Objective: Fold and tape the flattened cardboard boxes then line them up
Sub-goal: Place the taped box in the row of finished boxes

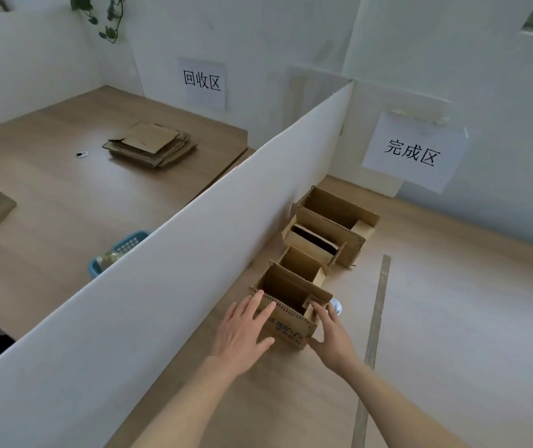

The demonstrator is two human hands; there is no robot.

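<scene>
Bracketing the nearest cardboard box (286,310) at the row's near end beside the white divider (174,270), left hand (242,331) and right hand (331,339) press with spread fingers; light, crushable cardboard is probably best steadied by its side walls.

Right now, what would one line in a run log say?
step: lining up | left hand: open, on nearest box | right hand: open, at its right corner | row: four boxes along divider

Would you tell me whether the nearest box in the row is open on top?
Open: the nearest box stands upright, its dark interior visible, top flaps unsealed.
</scene>
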